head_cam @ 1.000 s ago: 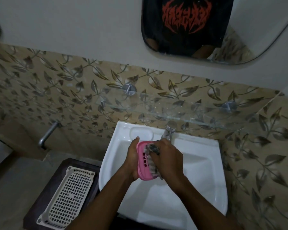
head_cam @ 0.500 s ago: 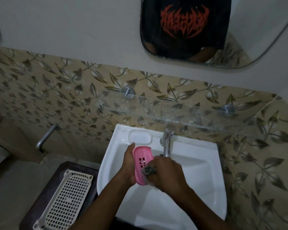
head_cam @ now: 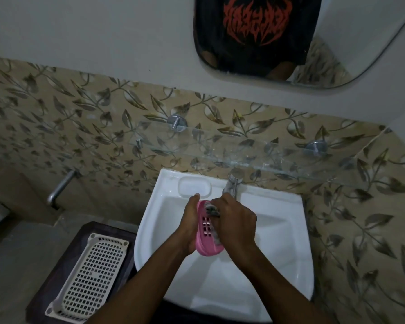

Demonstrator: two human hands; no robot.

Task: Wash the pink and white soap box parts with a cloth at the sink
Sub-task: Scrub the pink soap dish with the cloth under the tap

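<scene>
A pink soap box part (head_cam: 206, 232) with small slots is held on edge over the white sink (head_cam: 278, 230). My left hand (head_cam: 189, 224) grips its left side. My right hand (head_cam: 235, 224) presses a grey cloth (head_cam: 212, 210) against the pink part's inner face near its top end. Most of the cloth is hidden under my fingers. The white soap box part is not clearly in view.
A chrome tap (head_cam: 230, 184) stands at the sink's back, just beyond my hands. A white perforated tray (head_cam: 89, 279) lies on a dark stand to the left. A glass shelf (head_cam: 243, 157) juts from the tiled wall above the sink, under a mirror (head_cam: 337, 43).
My right hand with the cloth slid down the pink part and then back up to its top end. My left hand kept its grip.
</scene>
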